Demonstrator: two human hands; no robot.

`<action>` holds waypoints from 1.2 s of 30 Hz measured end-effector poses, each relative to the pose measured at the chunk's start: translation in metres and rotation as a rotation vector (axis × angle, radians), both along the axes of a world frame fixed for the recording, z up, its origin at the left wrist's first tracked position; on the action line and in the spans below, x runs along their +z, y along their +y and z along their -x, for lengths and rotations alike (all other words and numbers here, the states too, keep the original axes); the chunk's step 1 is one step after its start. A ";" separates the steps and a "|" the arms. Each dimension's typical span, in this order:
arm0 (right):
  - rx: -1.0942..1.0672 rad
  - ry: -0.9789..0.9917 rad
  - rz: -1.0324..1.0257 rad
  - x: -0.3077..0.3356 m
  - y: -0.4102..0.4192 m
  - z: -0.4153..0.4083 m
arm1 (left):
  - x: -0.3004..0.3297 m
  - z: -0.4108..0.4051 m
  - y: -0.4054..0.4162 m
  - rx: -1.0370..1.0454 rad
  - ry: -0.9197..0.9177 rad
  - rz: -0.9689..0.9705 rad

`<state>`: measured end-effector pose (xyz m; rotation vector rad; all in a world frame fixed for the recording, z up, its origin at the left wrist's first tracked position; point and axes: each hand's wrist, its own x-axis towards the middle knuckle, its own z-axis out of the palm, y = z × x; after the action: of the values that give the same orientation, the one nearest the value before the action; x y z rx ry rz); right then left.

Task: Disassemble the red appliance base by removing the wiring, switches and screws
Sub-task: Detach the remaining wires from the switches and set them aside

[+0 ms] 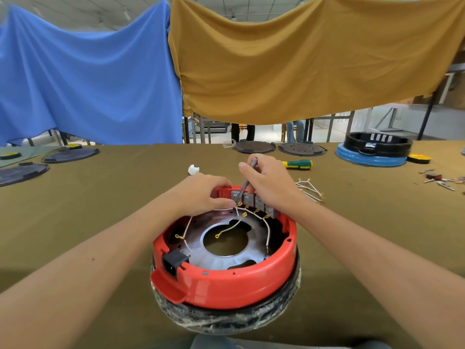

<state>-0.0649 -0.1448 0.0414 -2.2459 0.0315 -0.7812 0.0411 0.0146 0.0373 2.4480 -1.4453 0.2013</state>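
The red appliance base (226, 278) is set upside down on the olive table (100, 217), near the front edge. Its far rim is gripped by the left hand (205, 195), fingers curled over it beside the row of 4 grey switches (254, 201). A thin grey tool (247, 181) is pinched by the right hand (268, 183), its tip lowered between the switches. White wires (187, 229) are draped inside the base.

a red appliance base (226, 280) on an olive-brown table cloth (100, 210). behind — plain blue drape (88, 79), mustard drape (289, 64).
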 end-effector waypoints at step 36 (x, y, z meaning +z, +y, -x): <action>-0.072 -0.019 -0.098 0.006 0.005 0.008 | -0.001 0.050 -0.004 -0.027 -0.200 -0.126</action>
<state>-0.0732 -0.1400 0.0474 -2.1549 0.1399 -0.8216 -0.0090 0.0108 0.0367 2.5687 -1.6178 0.3696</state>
